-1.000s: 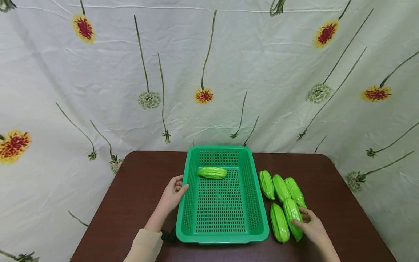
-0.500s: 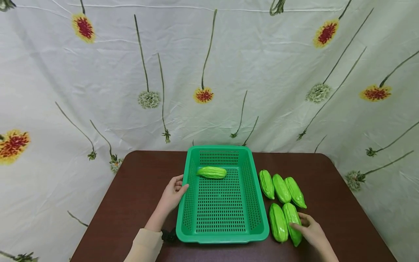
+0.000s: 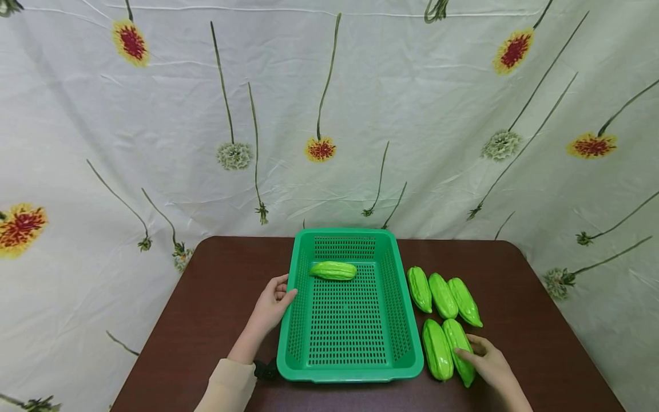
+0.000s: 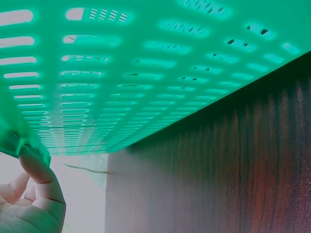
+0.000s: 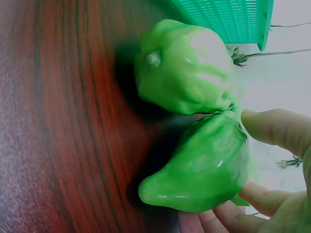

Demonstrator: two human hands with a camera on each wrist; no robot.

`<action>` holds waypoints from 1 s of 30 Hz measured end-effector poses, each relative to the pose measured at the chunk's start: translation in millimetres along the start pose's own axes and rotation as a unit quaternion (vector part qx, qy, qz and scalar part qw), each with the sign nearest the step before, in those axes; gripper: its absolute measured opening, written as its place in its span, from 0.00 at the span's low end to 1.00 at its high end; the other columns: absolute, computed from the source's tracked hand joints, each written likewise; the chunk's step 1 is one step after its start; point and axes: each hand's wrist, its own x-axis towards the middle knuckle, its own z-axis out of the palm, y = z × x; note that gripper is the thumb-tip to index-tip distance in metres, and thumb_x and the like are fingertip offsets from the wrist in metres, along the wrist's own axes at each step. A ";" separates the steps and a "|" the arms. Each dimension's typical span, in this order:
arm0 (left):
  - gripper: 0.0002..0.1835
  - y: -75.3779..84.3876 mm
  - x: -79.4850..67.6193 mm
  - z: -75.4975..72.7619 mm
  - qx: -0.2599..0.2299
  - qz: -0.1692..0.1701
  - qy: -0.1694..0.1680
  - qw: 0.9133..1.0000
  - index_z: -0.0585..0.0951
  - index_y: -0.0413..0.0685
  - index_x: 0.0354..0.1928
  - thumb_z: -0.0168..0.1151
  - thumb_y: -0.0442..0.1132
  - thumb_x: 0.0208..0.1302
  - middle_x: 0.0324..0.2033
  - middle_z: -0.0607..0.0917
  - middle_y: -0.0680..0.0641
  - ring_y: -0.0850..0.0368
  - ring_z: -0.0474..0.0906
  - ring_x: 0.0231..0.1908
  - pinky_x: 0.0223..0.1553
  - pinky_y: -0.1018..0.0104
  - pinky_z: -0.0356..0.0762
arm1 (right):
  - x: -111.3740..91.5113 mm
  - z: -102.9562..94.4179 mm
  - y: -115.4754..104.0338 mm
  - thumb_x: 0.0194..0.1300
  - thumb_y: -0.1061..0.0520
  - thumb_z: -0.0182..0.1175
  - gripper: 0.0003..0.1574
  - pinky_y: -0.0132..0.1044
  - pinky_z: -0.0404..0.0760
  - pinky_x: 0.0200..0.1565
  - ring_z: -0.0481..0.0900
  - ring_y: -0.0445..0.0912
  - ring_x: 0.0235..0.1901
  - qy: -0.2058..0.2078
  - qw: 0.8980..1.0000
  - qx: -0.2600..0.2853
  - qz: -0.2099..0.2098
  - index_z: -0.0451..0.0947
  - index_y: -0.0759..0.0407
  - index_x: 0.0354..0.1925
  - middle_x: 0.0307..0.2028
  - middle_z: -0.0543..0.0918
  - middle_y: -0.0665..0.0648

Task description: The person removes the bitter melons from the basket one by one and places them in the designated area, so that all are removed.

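A green plastic basket with slotted walls stands mid-table, one light-green bitter gourd lying crosswise inside towards its far end. My left hand grips its left rim, thumb over the edge; the left wrist view shows a curled finger at the rim. On the right, my right hand holds a bitter gourd between thumb and fingers. That gourd lies right alongside another bitter gourd. In the right wrist view, the thumb reaches over the held gourd while fingers lie along its far side.
Behind this pair, three more bitter gourds lie side by side, close to the basket's right wall. The dark brown wooden table has rounded far corners. A white flowered cloth hangs behind it.
My right hand has brought its gourd slightly nearer and down, away from the back row and beside the front gourd. My left hand and the basket have stayed still.
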 end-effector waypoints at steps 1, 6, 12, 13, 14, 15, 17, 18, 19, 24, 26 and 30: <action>0.29 0.3 -0.2 -0.2 -0.001 0.001 -0.001 1.000 0.64 0.34 0.70 0.58 0.37 0.72 0.49 0.75 0.37 0.53 0.74 0.42 0.41 0.63 0.73 | 0.1 -0.3 -0.1 0.67 0.37 0.59 0.53 0.57 0.76 0.50 0.68 0.72 0.59 -0.001 1.000 0.001 0.001 0.56 0.75 0.70 0.60 0.71 0.78; 0.29 2.6 -1.0 -1.2 -0.004 0.000 -0.002 1.000 0.64 0.34 0.70 0.58 0.38 0.72 0.49 0.74 0.37 0.53 0.74 0.43 0.42 0.62 0.73 | 0.1 -2.0 -0.1 0.67 0.34 0.58 0.55 0.57 0.76 0.50 0.68 0.72 0.60 -0.002 1.000 0.002 0.007 0.56 0.76 0.70 0.61 0.70 0.79; 0.29 2.8 -2.0 -1.6 0.001 -0.003 -0.004 1.000 0.63 0.35 0.70 0.57 0.39 0.73 0.50 0.74 0.37 0.52 0.74 0.44 0.41 0.62 0.73 | -2.9 -7.7 -1.5 0.66 0.32 0.58 0.57 0.56 0.76 0.51 0.67 0.72 0.62 0.001 1.000 0.008 0.014 0.56 0.74 0.71 0.63 0.68 0.78; 0.29 2.4 -2.1 -1.6 0.002 -0.003 -0.005 1.000 0.63 0.34 0.70 0.57 0.39 0.73 0.50 0.74 0.37 0.51 0.74 0.44 0.41 0.62 0.73 | -3.7 -9.2 -2.4 0.66 0.32 0.58 0.57 0.56 0.76 0.52 0.66 0.72 0.62 0.003 1.000 0.010 0.014 0.55 0.74 0.71 0.63 0.67 0.78; 0.29 1.9 -2.1 -1.5 0.003 -0.003 -0.005 1.000 0.63 0.34 0.70 0.57 0.39 0.73 0.50 0.74 0.37 0.51 0.74 0.44 0.41 0.62 0.73 | -4.8 -10.7 -3.4 0.67 0.33 0.58 0.56 0.56 0.76 0.52 0.66 0.71 0.62 0.006 1.000 0.010 0.011 0.55 0.74 0.71 0.64 0.68 0.78; 0.30 1.4 -2.0 -1.4 0.004 -0.003 -0.005 1.000 0.63 0.34 0.70 0.57 0.39 0.73 0.50 0.74 0.37 0.51 0.74 0.44 0.41 0.62 0.73 | -5.5 -12.3 -4.8 0.67 0.33 0.57 0.56 0.56 0.77 0.53 0.66 0.71 0.63 0.009 1.000 0.013 0.009 0.55 0.73 0.71 0.64 0.67 0.78; 0.30 0.8 -1.4 -1.0 0.004 -0.005 -0.005 1.000 0.63 0.35 0.71 0.58 0.39 0.72 0.50 0.74 0.37 0.51 0.74 0.44 0.41 0.62 0.73 | -7.3 -15.4 -9.3 0.68 0.33 0.57 0.55 0.55 0.76 0.54 0.66 0.70 0.64 0.015 1.000 0.018 0.006 0.54 0.72 0.72 0.65 0.67 0.77; 0.30 0.3 -0.9 -0.8 0.003 -0.005 -0.005 1.000 0.63 0.35 0.71 0.58 0.39 0.72 0.50 0.74 0.37 0.51 0.74 0.44 0.42 0.62 0.73 | -8.2 -16.9 -11.8 0.68 0.33 0.56 0.55 0.55 0.76 0.54 0.66 0.70 0.64 0.017 1.000 0.020 0.003 0.53 0.72 0.72 0.66 0.67 0.76; 0.30 -0.2 -0.4 -0.5 0.003 -0.005 -0.005 1.000 0.63 0.35 0.71 0.57 0.39 0.72 0.50 0.74 0.37 0.51 0.74 0.44 0.42 0.62 0.73 | -9.4 -18.4 -14.8 0.69 0.34 0.56 0.54 0.55 0.76 0.55 0.66 0.69 0.65 0.019 1.000 0.022 0.001 0.53 0.71 0.73 0.66 0.66 0.76; 0.29 -1.6 1.5 0.7 0.003 -0.003 -0.005 1.000 0.63 0.35 0.71 0.57 0.38 0.73 0.50 0.74 0.38 0.53 0.74 0.43 0.42 0.62 0.73 | -13.3 -24.7 -32.1 0.69 0.33 0.55 0.54 0.60 0.71 0.58 0.64 0.68 0.66 0.037 0.999 0.017 -0.017 0.52 0.66 0.74 0.68 0.64 0.74; 0.29 -2.0 1.6 0.7 0.004 -0.002 -0.004 1.000 0.64 0.35 0.70 0.57 0.38 0.73 0.49 0.75 0.38 0.53 0.74 0.43 0.41 0.63 0.73 | -14.0 -26.5 -39.6 0.69 0.32 0.55 0.54 0.60 0.70 0.59 0.64 0.67 0.66 0.044 0.999 0.017 -0.026 0.52 0.65 0.75 0.69 0.64 0.73; 0.29 -1.6 0.7 0.1 0.003 -0.001 -0.002 1.000 0.64 0.35 0.70 0.58 0.38 0.72 0.49 0.75 0.38 0.53 0.75 0.43 0.40 0.63 0.74 | -14.0 -27.9 -55.3 0.69 0.34 0.56 0.51 0.59 0.71 0.59 0.65 0.65 0.67 0.063 0.997 0.020 -0.051 0.53 0.63 0.75 0.69 0.64 0.71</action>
